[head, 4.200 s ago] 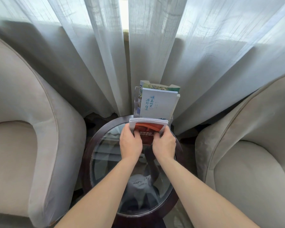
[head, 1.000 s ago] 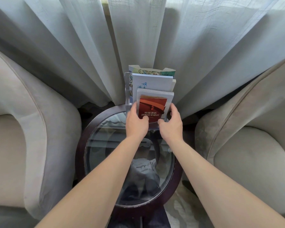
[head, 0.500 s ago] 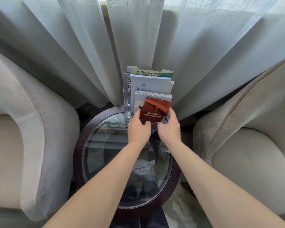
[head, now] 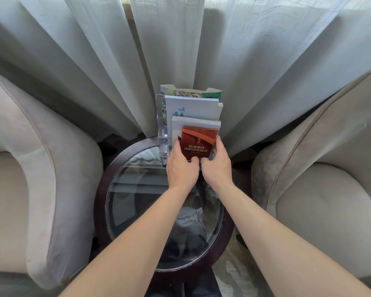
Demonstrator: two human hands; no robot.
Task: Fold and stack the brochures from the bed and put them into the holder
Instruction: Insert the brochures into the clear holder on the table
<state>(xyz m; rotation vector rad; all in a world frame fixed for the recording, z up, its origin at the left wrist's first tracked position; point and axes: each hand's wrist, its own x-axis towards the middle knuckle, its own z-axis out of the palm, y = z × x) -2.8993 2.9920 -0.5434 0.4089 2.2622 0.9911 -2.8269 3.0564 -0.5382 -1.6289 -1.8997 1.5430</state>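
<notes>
A person's left hand (head: 181, 168) and right hand (head: 217, 166) hold a red-covered brochure (head: 198, 143) upright, fingers curled around its two lower sides, at the front tier of a clear acrylic tiered holder (head: 162, 133). The holder stands at the far edge of a round, dark-wood, glass-topped table (head: 137, 189), with a stack of white brochures (head: 195, 122) and a pale blue booklet (head: 193, 107) in the tiers behind.

A round side table (head: 101, 202) with a dark wooden rim and a glass top carries the things. At its far edge, close against the curtain, stands 1 clear acrylic holder (head: 161, 136), upright and touching the glass. The glass top shows only reflections and dim shapes seen through it; what these shapes are cannot be told.
</notes>
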